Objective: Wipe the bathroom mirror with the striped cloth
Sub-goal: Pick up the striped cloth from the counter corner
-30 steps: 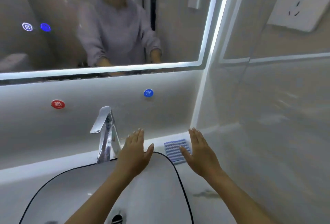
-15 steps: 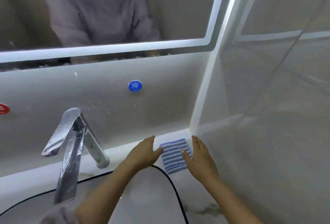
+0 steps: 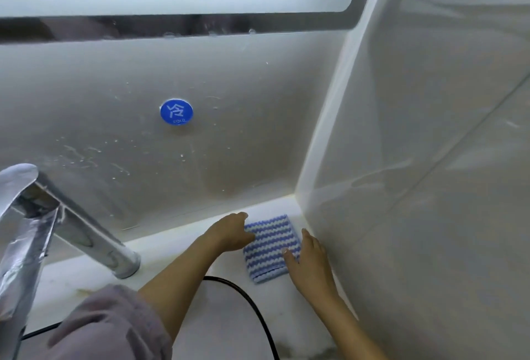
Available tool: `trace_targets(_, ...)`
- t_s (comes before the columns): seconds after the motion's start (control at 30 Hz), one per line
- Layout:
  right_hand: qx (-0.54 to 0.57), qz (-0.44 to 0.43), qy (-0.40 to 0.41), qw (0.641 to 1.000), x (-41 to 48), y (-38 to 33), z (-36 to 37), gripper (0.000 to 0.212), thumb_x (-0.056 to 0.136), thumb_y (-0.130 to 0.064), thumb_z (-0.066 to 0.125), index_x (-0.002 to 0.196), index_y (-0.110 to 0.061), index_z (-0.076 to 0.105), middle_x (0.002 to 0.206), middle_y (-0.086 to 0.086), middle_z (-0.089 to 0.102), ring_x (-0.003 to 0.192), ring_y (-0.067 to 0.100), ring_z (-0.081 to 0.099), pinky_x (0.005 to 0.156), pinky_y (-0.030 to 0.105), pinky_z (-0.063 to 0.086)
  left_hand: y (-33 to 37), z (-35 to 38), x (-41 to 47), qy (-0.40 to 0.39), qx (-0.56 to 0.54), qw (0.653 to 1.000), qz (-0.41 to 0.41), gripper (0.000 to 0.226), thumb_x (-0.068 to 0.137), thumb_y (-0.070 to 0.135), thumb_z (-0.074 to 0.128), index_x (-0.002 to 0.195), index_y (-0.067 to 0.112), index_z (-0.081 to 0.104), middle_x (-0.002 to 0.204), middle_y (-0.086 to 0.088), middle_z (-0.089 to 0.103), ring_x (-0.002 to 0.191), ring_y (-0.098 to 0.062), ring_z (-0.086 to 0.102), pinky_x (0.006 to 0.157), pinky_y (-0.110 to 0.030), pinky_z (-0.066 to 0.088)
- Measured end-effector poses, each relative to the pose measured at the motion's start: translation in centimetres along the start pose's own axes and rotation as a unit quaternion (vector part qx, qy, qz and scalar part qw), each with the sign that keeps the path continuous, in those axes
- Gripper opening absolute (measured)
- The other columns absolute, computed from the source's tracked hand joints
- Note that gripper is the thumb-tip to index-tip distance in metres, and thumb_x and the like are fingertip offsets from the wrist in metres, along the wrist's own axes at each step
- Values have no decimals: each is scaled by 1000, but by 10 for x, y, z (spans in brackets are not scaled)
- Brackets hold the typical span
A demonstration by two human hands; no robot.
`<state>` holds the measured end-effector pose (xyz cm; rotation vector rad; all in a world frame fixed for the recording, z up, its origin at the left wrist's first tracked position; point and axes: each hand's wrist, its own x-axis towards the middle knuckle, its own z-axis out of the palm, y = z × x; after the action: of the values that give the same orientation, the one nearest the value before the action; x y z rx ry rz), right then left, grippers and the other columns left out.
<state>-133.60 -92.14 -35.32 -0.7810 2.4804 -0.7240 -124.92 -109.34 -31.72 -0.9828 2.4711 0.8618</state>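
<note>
The folded blue-and-white striped cloth (image 3: 268, 246) lies flat on the white counter in the corner by the right wall. My left hand (image 3: 231, 234) touches the cloth's left edge, fingers fairly straight. My right hand (image 3: 308, 263) rests on its right edge, thumb lying on the stripes. Neither hand has lifted it. Only the lit lower border of the bathroom mirror (image 3: 172, 0) shows at the top, with water drops along its bottom.
A chrome faucet (image 3: 37, 216) stands close at the left. A round blue cold-water sticker (image 3: 176, 112) is on the splattered back wall. The black-rimmed sink edge (image 3: 252, 308) curves below my arms. The tiled right wall (image 3: 415, 158) stands just beside the cloth.
The view has dropped and closed in on the corner. Both hands went forward from above the sink to the cloth and now touch its two sides.
</note>
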Motion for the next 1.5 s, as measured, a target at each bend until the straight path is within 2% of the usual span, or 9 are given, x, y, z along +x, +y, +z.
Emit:
trace_targets(0.17, 1, 19, 27, 999, 9, 5, 8, 64, 94, -36, 54, 146, -10, 28, 139, 7, 42, 129, 22, 36, 103, 29, 35, -5, 11, 13, 9, 5, 1000, 6, 52, 86, 29, 57, 133, 11, 45, 136, -10, 48, 118, -24, 48, 97, -33, 41)
trace_targets(0.43, -3, 58, 35, 998, 18, 5, 13, 37, 91, -32, 62, 120, -11, 55, 118, 10, 52, 116, 24, 44, 92, 30, 39, -8, 19, 22, 3, 5, 1000, 12, 35, 85, 25, 59, 117, 9, 58, 116, -12, 54, 100, -23, 50, 88, -33, 44)
trace_targets(0.6, 23, 66, 44, 997, 17, 3, 14, 24, 89, -27, 63, 109, -13, 57, 110, 6, 51, 110, 21, 46, 82, 26, 41, -9, 24, 23, 23, 8, 999, 26, 32, 87, 30, 58, 113, 12, 56, 105, -6, 46, 93, -19, 44, 86, -30, 43)
trace_targets(0.73, 46, 50, 51, 996, 13, 2, 14, 15, 90, -21, 62, 95, -19, 48, 100, 0, 53, 95, 17, 53, 71, 28, 47, -4, 22, 17, 38, -9, 999, 35, 26, 87, 22, 55, 111, 13, 54, 109, -5, 56, 89, -16, 48, 79, -27, 43)
trace_targets(0.93, 174, 96, 14, 980, 3, -3, 2, 39, 90, -12, 61, 127, -14, 48, 97, 1, 60, 78, 13, 60, 59, 19, 46, 8, 9, -8, 81, -88, 991, 53, 11, 88, 16, 53, 96, 19, 49, 101, -3, 58, 86, -16, 53, 71, -26, 44)
trace_targets(1.03, 178, 86, -11, 980, -5, -9, -11, 15, 90, -13, 61, 105, -15, 61, 95, 3, 65, 73, 4, 57, 54, 13, 40, 16, -3, -29, 115, -163, 978, 63, 10, 88, 16, 56, 94, 21, 51, 97, 0, 58, 85, -16, 56, 61, -20, 44)
trace_targets(1.23, 222, 55, 17, 973, -40, -39, -49, 9, 89, -16, 60, 91, -13, 68, 88, 6, 70, 80, 20, 64, 65, 29, 47, 43, -43, -85, 155, -249, 947, 129, 6, 86, 23, 61, 91, 23, 59, 90, -1, 67, 84, -16, 63, 71, -30, 51)
trace_targets(1.4, 333, 2, 34, 942, -79, -69, -88, 7, 92, -16, 62, 88, -21, 66, 85, -6, 69, 79, 11, 64, 58, 14, 47, 58, -83, -148, 173, -325, 914, 173, 10, 86, 14, 62, 84, 24, 60, 81, -4, 65, 76, -16, 60, 76, -41, 53)
trace_targets(1.5, 395, -24, 15, 918, -101, -85, -106, 4, 90, -21, 65, 93, -22, 66, 94, 0, 70, 86, 14, 65, 66, 19, 49, 71, -105, -194, 180, -353, 896, 200, 14, 88, 6, 58, 86, 19, 60, 83, -8, 63, 78, -17, 59, 77, -37, 52)
